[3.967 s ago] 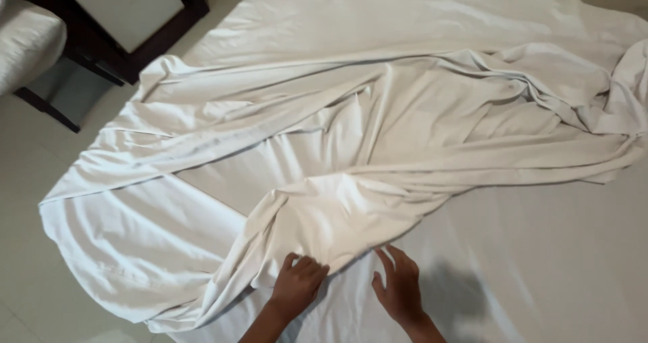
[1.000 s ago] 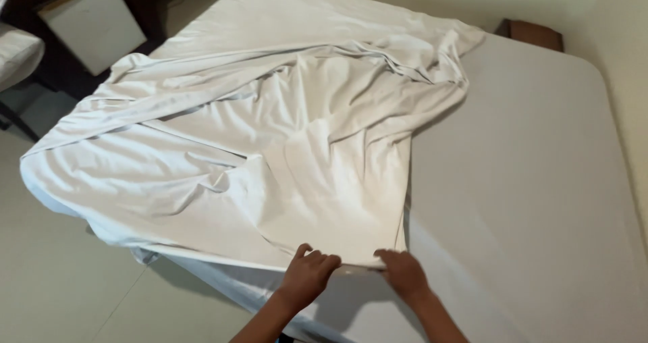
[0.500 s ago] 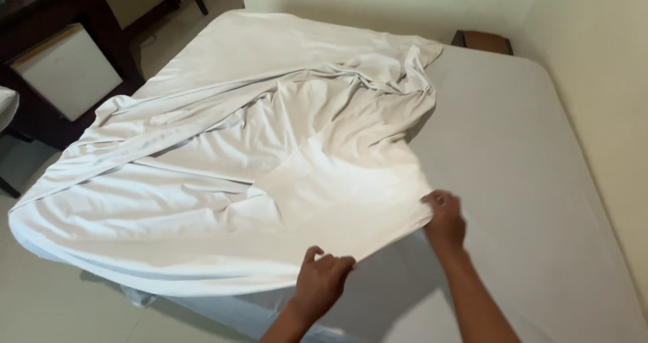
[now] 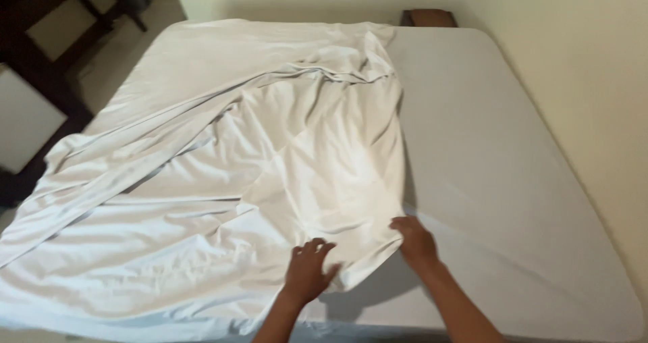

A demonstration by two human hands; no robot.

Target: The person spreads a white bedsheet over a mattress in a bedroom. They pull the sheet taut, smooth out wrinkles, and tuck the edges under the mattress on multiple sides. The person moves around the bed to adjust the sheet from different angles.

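- The rumpled white sheet (image 4: 223, 181) fills the left and centre of the frame, heaped in long folds over the grey mattress (image 4: 513, 181). Its long axis runs on a diagonal from the lower left corner up toward the top centre, where a bunched ridge lies.
- Dark furniture (image 4: 40, 53) stands on the floor at the upper left, off the bed's edge.
- The left hand (image 4: 307, 270), at lower centre, lies on the sheet's near edge with fingers spread wide and flat; whether any cloth is pinched under it cannot be told.
- The right hand (image 4: 415, 242), just right of centre, sits at the sheet's lower right corner with fingers curled, apparently gripping the hem where the cloth lifts off the mattress and casts a shadow beneath.
- Almost all of the sheet lies away from the hands, upward and to the left; both hands sit at its nearest edge, the right one on the free corner.
- The right half of the frame is bare mattress running to the pale wall (image 4: 580, 80), with a small brown object (image 4: 428, 17) at the top centre.
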